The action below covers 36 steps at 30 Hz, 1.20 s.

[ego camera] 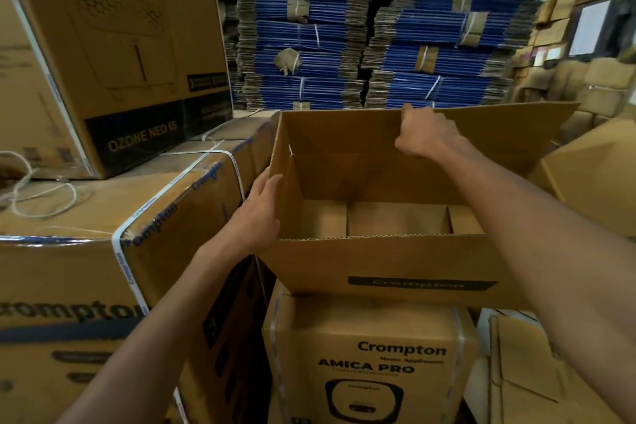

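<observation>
Steadying open carton [378, 258] atop the Amica Pro box [371, 354]: right hand [425, 134] curls over its far flap, left hand [258, 213] lies flat, fingers straight, against the left wall. Risk: a hard tug on that flap could tip the carton (it overhangs its support). Count: one open carton, two hands.

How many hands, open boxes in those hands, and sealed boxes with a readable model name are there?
Hands: 2 (left hand, right hand)
Open boxes held: 1 (open box)
Sealed boxes with a model name: 2 (Ozone Neo box, Amica Pro box)
Total: 5
</observation>
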Each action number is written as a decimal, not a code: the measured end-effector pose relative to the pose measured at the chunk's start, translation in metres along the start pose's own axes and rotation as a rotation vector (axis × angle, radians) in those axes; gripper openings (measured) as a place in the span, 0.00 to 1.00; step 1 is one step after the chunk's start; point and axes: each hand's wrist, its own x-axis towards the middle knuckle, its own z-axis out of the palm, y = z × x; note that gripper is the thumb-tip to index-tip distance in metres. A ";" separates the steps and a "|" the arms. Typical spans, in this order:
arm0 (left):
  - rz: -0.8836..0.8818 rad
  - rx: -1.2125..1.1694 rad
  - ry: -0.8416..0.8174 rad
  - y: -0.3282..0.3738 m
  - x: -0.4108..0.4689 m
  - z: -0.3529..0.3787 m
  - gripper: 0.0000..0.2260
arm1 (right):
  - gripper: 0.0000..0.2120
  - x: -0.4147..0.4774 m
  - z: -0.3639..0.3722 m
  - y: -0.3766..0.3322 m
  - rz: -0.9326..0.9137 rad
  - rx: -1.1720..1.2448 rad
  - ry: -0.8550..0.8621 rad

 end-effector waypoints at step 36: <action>-0.573 -1.341 0.532 -0.026 0.020 0.141 0.11 | 0.23 -0.206 0.142 0.187 0.464 0.760 0.924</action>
